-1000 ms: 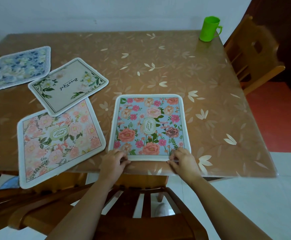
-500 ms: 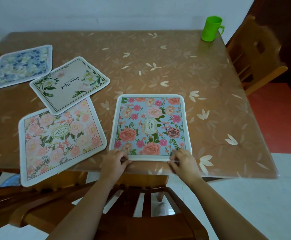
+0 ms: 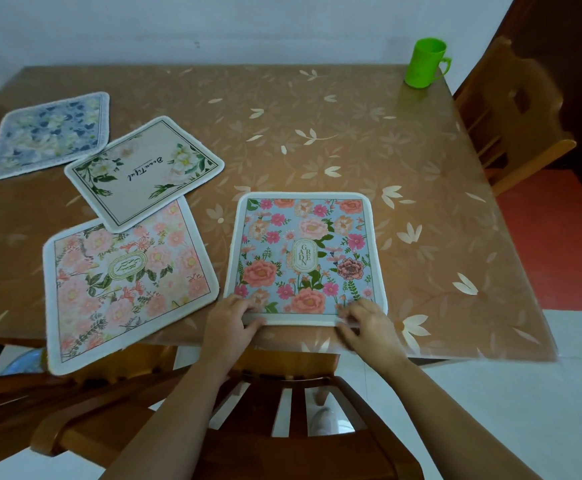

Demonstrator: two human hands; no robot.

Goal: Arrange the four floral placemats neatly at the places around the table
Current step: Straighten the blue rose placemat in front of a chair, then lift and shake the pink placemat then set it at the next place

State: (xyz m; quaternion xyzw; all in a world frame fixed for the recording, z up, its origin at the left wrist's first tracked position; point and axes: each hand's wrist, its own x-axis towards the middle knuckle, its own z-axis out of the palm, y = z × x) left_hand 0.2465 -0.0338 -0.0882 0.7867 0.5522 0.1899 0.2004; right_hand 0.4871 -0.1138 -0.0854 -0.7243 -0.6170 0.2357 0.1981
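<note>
- Blue-white mat (image 3: 48, 135), far left of the garden mat: unchanged, askew, not yet at a place.
- Cream mat (image 3: 144, 171), left and beyond the garden mat: also unmoved, its corner lapping over the pink mat (image 3: 126, 282), which overhangs the table (image 3: 421, 202) edge.
- My left hand (image 3: 230, 327) pinches the garden mat's near left corner.
- Garden mat (image 3: 303, 254): over the last second it has barely shifted; it lies square to the near edge, so I judge this place nearly settled.
- My right hand (image 3: 365, 327) pinches its near right corner.
- Green cup (image 3: 426, 62), far right of the garden mat: untouched.
- Three mats remain to place.
</note>
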